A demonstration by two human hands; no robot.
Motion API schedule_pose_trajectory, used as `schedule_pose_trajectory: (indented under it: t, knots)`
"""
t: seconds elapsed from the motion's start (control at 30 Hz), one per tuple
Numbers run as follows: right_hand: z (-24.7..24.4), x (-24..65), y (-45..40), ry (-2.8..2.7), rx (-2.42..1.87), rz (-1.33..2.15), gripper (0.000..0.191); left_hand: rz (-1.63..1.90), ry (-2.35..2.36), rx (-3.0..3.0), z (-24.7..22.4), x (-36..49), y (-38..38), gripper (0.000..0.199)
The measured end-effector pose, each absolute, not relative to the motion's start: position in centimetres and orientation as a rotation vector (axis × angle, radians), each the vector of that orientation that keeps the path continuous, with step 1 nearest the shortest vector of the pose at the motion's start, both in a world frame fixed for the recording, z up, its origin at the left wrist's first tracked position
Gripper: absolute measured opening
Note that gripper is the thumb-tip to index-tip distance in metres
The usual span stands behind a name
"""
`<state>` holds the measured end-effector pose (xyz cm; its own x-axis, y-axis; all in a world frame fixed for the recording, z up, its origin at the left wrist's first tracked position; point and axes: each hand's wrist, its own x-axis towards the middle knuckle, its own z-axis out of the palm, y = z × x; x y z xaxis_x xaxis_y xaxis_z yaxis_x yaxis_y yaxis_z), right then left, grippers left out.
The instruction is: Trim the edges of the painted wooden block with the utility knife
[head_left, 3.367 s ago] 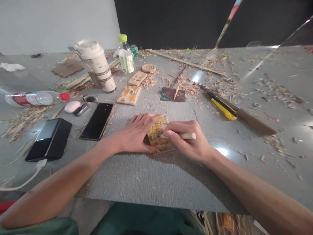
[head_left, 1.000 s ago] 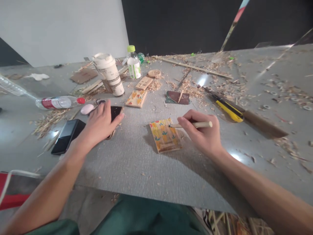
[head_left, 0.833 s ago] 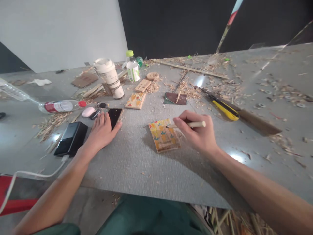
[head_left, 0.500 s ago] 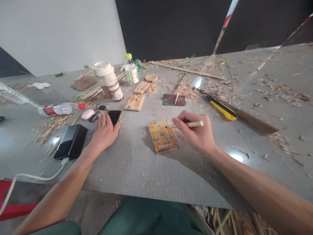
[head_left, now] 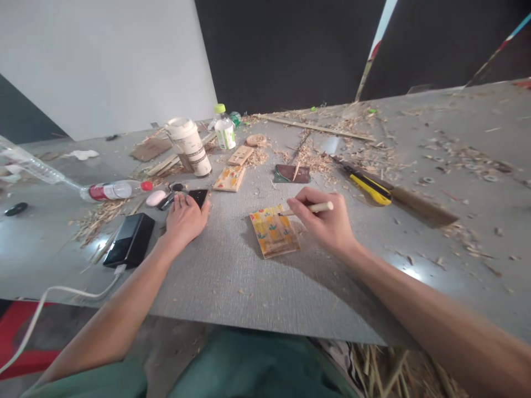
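Observation:
My right hand (head_left: 327,218) pinches a pale-handled paintbrush (head_left: 319,208), its dark tip at the upper right of a small painted wooden board (head_left: 271,237). Yellow patches, blue-green leaf shapes and a little red cover the board, with bare brownish wood near its lower edge. It lies flat on the table in front of me. To the left, my left hand (head_left: 186,218) rests with its fingers stretched out over a black phone (head_left: 199,195), partly hiding it. A similar painted piece (head_left: 230,178) lies beyond, beside a plain wooden piece (head_left: 240,156).
A paper cup (head_left: 191,146), a green-capped bottle (head_left: 224,130) and a lying red-capped bottle (head_left: 118,190) stand around the left side. Near my left forearm is a cabled black box (head_left: 130,240). At right lie a yellow cutter (head_left: 371,189) and wood shavings; a dark red pouch (head_left: 292,173) lies ahead.
The view has shifted slightly, so things on the table appear a little displaced. The brush remains in my right hand over the board; my left hand still lies on the phone.

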<state>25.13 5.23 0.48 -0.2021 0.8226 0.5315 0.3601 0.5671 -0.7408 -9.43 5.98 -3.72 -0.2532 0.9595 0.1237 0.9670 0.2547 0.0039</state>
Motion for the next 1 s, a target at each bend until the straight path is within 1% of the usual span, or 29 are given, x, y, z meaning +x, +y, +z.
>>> schedule_pose_trajectory:
  t: [0.33,0.5,0.67,1.0]
  knots:
    - [0.6,24.9,5.2,-1.798,-0.971,0.581,0.034,-0.121,-2.338,-1.91,-4.5,-9.7,7.3,0.076]
    - [0.6,25.0,5.2,-1.794,-0.978,0.583,0.033,-0.034,-2.444,-1.951,-3.8,-10.0,8.7,0.073]
    - [0.6,25.0,5.2,-1.794,-0.975,0.583,0.033,-0.028,-2.44,-2.009,-3.4,-9.9,9.8,0.07]
    - [0.6,24.9,5.2,-1.805,-0.963,0.581,0.033,-0.217,-2.329,-2.124,-3.9,-9.9,9.0,0.058]
